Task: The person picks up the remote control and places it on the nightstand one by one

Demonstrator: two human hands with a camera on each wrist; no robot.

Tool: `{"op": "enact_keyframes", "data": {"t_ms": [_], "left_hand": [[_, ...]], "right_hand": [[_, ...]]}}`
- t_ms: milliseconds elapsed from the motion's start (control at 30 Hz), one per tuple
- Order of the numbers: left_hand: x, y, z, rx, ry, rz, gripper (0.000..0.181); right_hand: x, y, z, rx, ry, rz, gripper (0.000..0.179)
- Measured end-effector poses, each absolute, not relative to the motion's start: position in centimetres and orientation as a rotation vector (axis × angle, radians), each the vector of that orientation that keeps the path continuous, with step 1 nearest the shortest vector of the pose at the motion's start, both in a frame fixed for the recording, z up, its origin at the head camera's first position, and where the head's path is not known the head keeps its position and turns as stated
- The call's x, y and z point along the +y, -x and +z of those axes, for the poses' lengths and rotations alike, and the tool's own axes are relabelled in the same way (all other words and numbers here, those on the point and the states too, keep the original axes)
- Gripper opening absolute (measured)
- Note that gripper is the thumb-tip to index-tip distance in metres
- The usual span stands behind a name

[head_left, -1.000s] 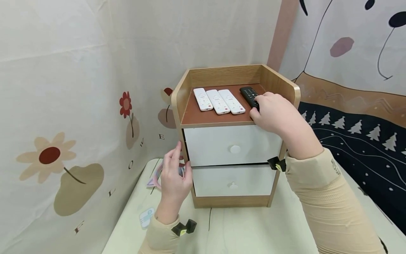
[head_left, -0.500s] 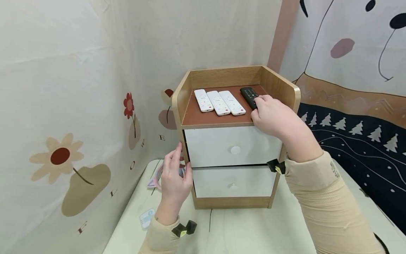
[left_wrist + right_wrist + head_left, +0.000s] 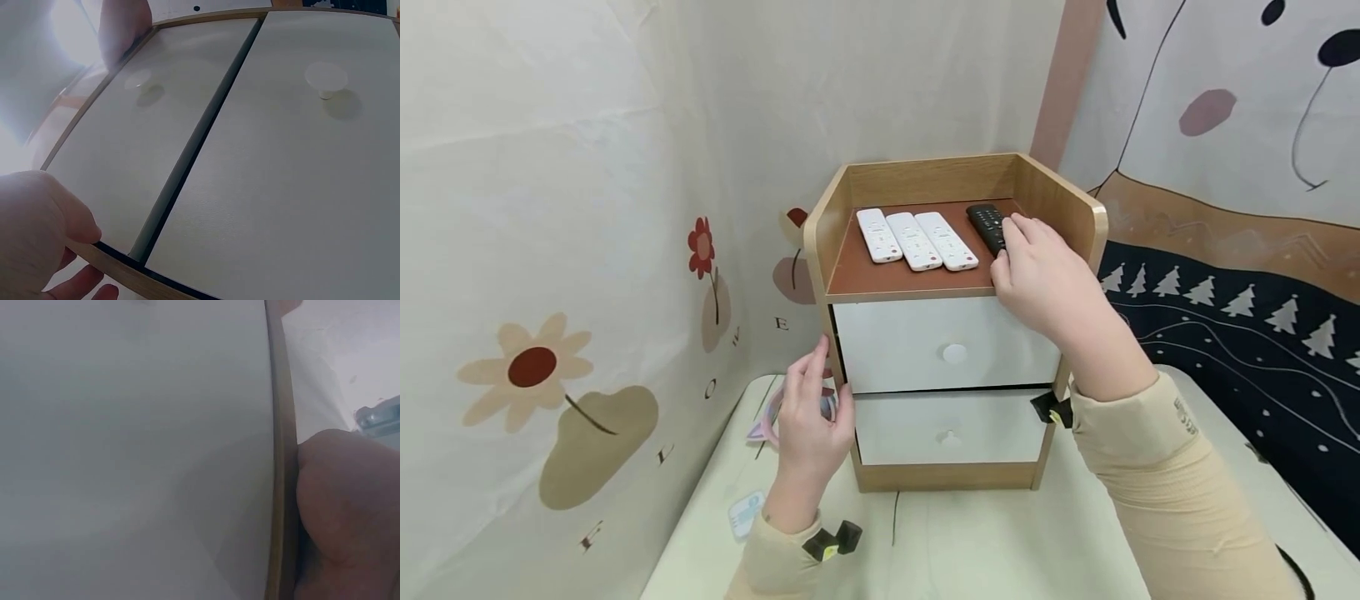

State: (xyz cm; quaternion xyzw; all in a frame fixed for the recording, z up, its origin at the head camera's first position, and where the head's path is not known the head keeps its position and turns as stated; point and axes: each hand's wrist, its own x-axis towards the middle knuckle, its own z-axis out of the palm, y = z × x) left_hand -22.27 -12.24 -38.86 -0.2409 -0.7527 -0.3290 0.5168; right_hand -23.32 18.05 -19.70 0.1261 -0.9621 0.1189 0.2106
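Note:
A small wooden cabinet (image 3: pixel 947 477) with two white drawers stands in the middle of the head view. On its brown top shelf (image 3: pixel 880 282) lies a black remote control (image 3: pixel 986 225), its near end partly hidden by my right hand (image 3: pixel 1052 279). The fingers of that hand are fairly straight along the remote's right side, with the thumb by its near end. Several centimetres to the left, white remote controls (image 3: pixel 916 242) lie side by side. My left hand (image 3: pixel 815 425) rests against the cabinet's left side, thumb at the front edge (image 3: pixel 84 228) in the left wrist view.
Raised wooden walls (image 3: pixel 936 179) border the shelf at the back and sides. Round white knobs (image 3: pixel 955 354) stick out from the drawers. A pink looped object (image 3: pixel 767 423) and a pale blue-and-white card-like item (image 3: pixel 746 515) lie left of the cabinet. Printed fabric hangs behind.
My right fingers have straightened and shifted from over the near end of the black remote to its right side. The remotes and my left hand keep their places.

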Motion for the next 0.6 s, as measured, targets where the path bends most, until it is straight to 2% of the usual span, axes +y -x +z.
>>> {"op": "enact_keyframes", "data": {"t_ms": [267, 500, 600], "left_hand": [[-13.1, 21.5, -38.6, -1.730, 0.618, -0.668, 0.072], [-13.4, 20.7, -37.1, -1.708, 0.795, -0.513, 0.048], [-13.3, 20.3, -36.3, -1.697, 0.906, -0.465, 0.044]], "right_hand": [[18.5, 22.2, -23.2, -2.233, -0.459, 0.459, 0.047], [19.2, 20.3, -27.2, -1.927, -0.681, 0.512, 0.047], [19.0, 19.2, -28.7, -1.835, -0.791, 0.515, 0.046]]}}
